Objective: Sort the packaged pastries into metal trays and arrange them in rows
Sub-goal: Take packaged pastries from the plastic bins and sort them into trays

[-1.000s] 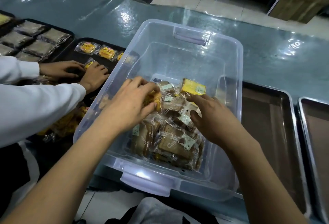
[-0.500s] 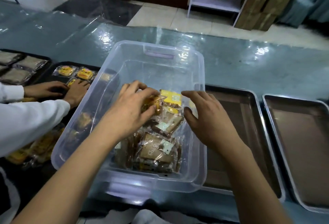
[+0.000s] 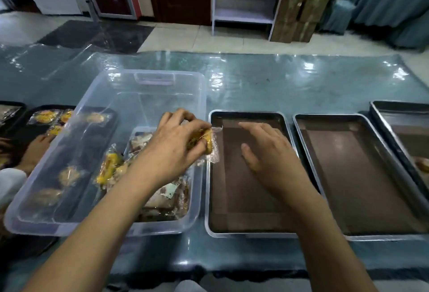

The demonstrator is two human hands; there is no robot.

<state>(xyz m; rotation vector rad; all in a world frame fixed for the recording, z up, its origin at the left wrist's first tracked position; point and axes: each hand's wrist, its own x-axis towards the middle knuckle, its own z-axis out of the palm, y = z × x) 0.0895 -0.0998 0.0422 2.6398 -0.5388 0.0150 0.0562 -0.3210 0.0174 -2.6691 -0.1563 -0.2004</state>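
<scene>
My left hand (image 3: 176, 145) grips a yellow wrapped pastry (image 3: 207, 144) above the right rim of the clear plastic bin (image 3: 148, 87). More packaged pastries (image 3: 162, 196), brown and yellow, lie in the bin's near right part. My right hand (image 3: 267, 154) hovers with its fingers spread over the nearest metal tray (image 3: 246, 231), holding nothing. That tray holds nothing. A second metal tray (image 3: 362, 237) lies to its right.
A third tray (image 3: 399, 105) stands at the far right edge with something at its near end. Dark trays with yellow pastries (image 3: 44, 116) sit left of the bin, where another person's hand (image 3: 34, 150) works. The table has a glossy blue-green cover (image 3: 267, 82).
My left hand has lifted a yellow pastry out of the bin and carried it right to the bin's rim. My right hand left the bin and now hovers over the nearest tray.
</scene>
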